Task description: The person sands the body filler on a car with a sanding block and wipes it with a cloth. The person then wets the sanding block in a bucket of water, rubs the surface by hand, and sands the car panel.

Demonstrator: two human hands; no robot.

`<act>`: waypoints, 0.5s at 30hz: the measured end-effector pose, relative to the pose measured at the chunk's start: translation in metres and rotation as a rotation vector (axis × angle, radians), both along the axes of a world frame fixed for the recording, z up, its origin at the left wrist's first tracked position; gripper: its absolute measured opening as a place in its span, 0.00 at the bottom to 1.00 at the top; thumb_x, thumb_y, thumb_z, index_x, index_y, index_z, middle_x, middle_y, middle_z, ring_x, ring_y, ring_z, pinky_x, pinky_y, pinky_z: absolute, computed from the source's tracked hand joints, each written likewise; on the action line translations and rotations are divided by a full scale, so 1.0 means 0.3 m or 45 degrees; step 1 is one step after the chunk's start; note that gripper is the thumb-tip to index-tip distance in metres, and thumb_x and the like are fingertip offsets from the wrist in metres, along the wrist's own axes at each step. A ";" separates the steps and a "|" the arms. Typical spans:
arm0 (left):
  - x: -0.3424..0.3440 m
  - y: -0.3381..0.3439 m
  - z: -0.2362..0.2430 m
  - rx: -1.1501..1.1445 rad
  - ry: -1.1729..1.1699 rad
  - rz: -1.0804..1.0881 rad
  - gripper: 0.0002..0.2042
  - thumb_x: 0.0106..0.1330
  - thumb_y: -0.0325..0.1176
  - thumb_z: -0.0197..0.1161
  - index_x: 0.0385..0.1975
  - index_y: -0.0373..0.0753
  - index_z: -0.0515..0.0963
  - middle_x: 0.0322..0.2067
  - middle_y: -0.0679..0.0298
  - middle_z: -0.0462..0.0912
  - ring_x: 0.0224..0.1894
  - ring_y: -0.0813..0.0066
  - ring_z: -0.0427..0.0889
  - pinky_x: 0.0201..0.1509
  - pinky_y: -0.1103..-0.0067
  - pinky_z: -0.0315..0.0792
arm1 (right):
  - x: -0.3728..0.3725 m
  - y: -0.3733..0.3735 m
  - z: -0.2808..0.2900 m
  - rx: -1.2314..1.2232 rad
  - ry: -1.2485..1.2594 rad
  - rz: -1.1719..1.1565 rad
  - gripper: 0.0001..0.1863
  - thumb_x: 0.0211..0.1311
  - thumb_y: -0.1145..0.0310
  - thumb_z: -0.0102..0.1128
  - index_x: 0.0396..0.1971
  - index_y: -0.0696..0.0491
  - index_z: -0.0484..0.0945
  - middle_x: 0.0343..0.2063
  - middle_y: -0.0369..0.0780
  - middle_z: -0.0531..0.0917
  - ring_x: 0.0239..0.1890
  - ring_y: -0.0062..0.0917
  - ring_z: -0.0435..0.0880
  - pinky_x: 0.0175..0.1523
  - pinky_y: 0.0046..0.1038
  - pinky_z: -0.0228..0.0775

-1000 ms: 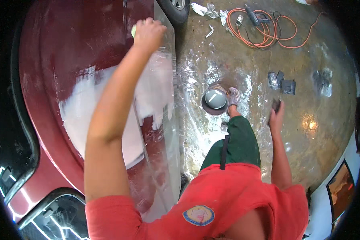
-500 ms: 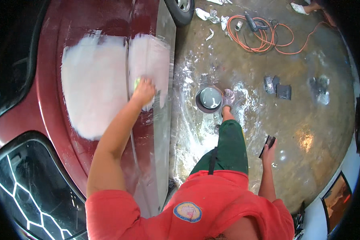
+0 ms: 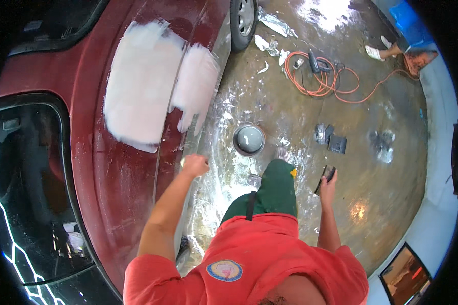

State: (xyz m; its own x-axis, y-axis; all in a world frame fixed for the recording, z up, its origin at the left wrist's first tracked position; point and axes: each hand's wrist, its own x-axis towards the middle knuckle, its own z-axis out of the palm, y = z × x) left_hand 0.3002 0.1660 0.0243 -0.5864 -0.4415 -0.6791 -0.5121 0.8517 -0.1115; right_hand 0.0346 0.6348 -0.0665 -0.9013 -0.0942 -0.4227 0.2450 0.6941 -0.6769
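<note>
My left hand (image 3: 196, 165) is closed on a small pale pad, mostly hidden by my fingers, beside the lower edge of the maroon car's side panel (image 3: 112, 198). Two pale filler patches (image 3: 137, 86) lie on that panel, above my hand in the picture, split by a long seam. My right hand (image 3: 328, 182) grips a dark rectangular sanding block out over the wet concrete floor. A bucket (image 3: 248, 147) with grey liquid stands near my foot, and dark sandpaper pieces (image 3: 337, 144) lie on the floor to the right of it.
A coiled orange cord (image 3: 310, 89) with a grey tool (image 3: 314, 62) and crumpled white scraps (image 3: 275, 48) lie near the car's wheel (image 3: 241, 23). Another person's legs (image 3: 387, 51) show at upper right. A pale wall (image 3: 435, 112) curves along the right.
My left hand has moved from the filler patches down toward my body, off them. The view has shifted, bringing the other person's legs further into sight. The block stays in my right hand.
</note>
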 end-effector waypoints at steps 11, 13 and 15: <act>-0.406 0.278 -0.547 0.453 0.401 0.712 0.10 0.56 0.43 0.62 0.34 0.52 0.86 0.41 0.61 0.87 0.46 0.60 0.84 0.51 0.64 0.76 | -0.210 -0.633 -0.179 -0.248 -0.233 0.519 0.39 0.64 0.68 0.60 0.73 0.54 0.53 0.66 0.53 0.67 0.67 0.40 0.68 0.69 0.34 0.59; -0.478 0.276 -0.733 0.466 0.449 0.749 0.10 0.57 0.44 0.61 0.34 0.54 0.87 0.39 0.59 0.87 0.46 0.55 0.84 0.52 0.58 0.75 | -0.210 -0.723 -0.318 -0.245 -0.244 0.574 0.42 0.63 0.63 0.60 0.74 0.46 0.50 0.50 0.59 0.81 0.53 0.49 0.81 0.58 0.40 0.70; -0.544 0.270 -0.915 0.497 0.372 0.965 0.10 0.58 0.45 0.60 0.32 0.54 0.87 0.38 0.59 0.87 0.47 0.54 0.84 0.52 0.58 0.74 | -0.227 -0.813 -0.449 -0.264 -0.278 0.564 0.42 0.63 0.62 0.60 0.74 0.46 0.50 0.50 0.59 0.80 0.53 0.49 0.81 0.58 0.40 0.70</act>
